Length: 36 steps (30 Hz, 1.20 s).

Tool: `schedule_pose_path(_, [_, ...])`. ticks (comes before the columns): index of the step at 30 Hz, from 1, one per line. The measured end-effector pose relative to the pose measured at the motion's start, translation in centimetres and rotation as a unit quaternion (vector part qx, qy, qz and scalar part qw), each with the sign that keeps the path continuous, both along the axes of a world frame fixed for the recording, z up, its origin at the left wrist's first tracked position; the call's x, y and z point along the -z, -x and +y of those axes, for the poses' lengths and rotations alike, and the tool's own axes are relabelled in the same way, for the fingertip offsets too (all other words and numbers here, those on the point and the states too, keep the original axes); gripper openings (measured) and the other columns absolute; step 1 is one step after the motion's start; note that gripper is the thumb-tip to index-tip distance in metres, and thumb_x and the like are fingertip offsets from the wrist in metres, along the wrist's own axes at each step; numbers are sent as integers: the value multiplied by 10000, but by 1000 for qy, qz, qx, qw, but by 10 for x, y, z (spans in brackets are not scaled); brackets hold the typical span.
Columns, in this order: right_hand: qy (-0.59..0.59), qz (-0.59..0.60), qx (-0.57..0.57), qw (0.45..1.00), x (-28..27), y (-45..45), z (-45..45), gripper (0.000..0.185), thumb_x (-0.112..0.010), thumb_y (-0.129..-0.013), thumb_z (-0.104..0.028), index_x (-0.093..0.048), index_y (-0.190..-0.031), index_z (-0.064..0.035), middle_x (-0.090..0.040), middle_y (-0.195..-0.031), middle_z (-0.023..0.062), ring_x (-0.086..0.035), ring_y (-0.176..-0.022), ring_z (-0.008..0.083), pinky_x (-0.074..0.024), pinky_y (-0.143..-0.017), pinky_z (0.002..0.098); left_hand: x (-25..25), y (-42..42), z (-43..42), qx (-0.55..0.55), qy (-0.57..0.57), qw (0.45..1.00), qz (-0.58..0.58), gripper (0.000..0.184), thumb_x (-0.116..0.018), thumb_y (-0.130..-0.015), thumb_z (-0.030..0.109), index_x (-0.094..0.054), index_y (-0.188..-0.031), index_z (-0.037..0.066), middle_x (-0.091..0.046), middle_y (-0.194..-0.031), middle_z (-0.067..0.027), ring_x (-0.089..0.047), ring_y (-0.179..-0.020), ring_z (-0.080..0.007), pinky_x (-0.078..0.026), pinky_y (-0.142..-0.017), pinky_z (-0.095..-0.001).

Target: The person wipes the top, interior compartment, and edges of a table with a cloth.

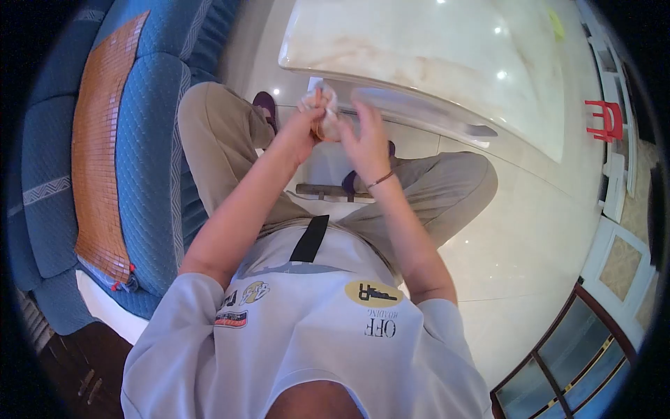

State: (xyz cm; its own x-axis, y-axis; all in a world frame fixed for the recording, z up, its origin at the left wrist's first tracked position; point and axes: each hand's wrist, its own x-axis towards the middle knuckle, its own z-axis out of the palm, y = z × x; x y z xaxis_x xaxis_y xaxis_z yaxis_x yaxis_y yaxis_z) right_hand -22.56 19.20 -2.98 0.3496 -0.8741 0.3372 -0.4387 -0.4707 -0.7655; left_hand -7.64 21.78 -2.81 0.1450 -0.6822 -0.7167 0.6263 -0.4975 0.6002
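My left hand (301, 133) is closed around a small crumpled white wad (326, 98) with orange-brown parts, perhaps cloth or tissue; I cannot make out its exact kind. The wad is held up between my knees, just short of the table edge. My right hand (368, 143), with a thin bracelet on the wrist, is beside the wad on its right. Its fingers are stretched out and apart, slightly blurred. Whether its thumb touches the wad I cannot tell.
A glossy marble-topped table (419, 42) stands in front of me. On the left runs a blue sofa (150, 140) with an orange-brown mat (105, 140). A red stool (606, 120) is at the far right, and a glass-fronted wooden cabinet (558, 356) at lower right.
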Motion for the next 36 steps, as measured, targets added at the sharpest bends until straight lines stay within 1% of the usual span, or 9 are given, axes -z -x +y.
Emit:
schedule_pose_path(3, [-211,-149,-10,966,25,-8,24,321,-642,-794,-166,-572,-1059,2,-606,-1047,179,-614,-912,297,-478,-818,377,-15,16,20,91,29,995,32,414,-494,-918,233,-444,-1322,158,-581,-1190,-19,-593,-944,-141,-472,-733,-276])
schedule_pose_path(5, [-452,-331,45,827,10,-10,26,391,-699,-771,-187,-554,-1081,3,-623,-1035,148,-615,-902,207,-493,-779,330,-22,24,26,208,89,973,-48,460,-555,-890,319,-461,-1302,137,-615,-1076,-17,-596,-891,-124,-464,-771,-287])
schedule_pose_path(10, [-335,-238,41,911,-60,4,11,333,-703,-757,-132,-567,-1038,-14,-642,-931,123,-616,-859,208,-498,-740,312,-110,-7,5,334,119,916,-189,354,-546,-911,295,-540,-1181,67,-629,-890,-34,-588,-708,-113,-465,-687,-246])
schedule_pose_path(15, [228,30,175,957,-132,44,-49,392,-679,-791,-148,-556,-1137,-11,-566,-1109,180,-560,-1023,312,-446,-874,395,-135,-60,-27,129,219,910,-327,249,-484,-952,222,-613,-1015,18,-620,-764,-55,-568,-657,-110,-447,-618,-233])
schedule_pose_path(20, [2,304,103,947,-115,17,-119,538,-663,-776,-280,-500,-1230,-42,-438,-1305,203,-468,-1133,355,-334,-928,489,-117,-86,-48,-9,245,918,-312,258,-472,-963,213,-611,-985,-2,-614,-770,-62,-581,-707,-123,-477,-656,-255])
schedule_pose_path(23, [232,208,137,940,-91,-12,-176,549,-620,-774,-330,-495,-1186,11,-439,-1326,198,-418,-1225,295,-335,-948,470,-112,-89,-45,-18,230,925,-302,258,-482,-959,211,-617,-969,-9,-621,-780,-65,-582,-699,-123,-484,-665,-258])
schedule_pose_path(26, [177,272,155,933,-77,-44,-252,505,-574,-815,-402,-565,-1175,-47,-377,-1416,170,-276,-1339,318,-207,-1031,560,-131,-95,-51,-38,241,912,-331,259,-492,-957,215,-624,-957,-8,-630,-788,-64,-581,-695,-117,-480,-675,-254])
schedule_pose_path(32, [303,421,112,847,-95,-128,-271,477,-434,-840,-332,-505,-1278,-156,-495,-1304,108,-485,-1153,195,-422,-873,305,-235,-151,-66,-51,481,774,-409,316,-413,-978,241,-592,-1067,-4,-625,-985,-114,-577,-910,-181,-437,-848,-304])
schedule_pose_path(36, [220,256,-13,941,-82,-139,-179,499,-538,-780,-389,-552,-1204,-126,-510,-1288,100,-508,-1098,254,-362,-936,422,-296,-183,-59,-61,593,707,-380,344,-389,-979,244,-570,-1127,-8,-619,-1089,-156,-577,-1037,-236,-420,-950,-355])
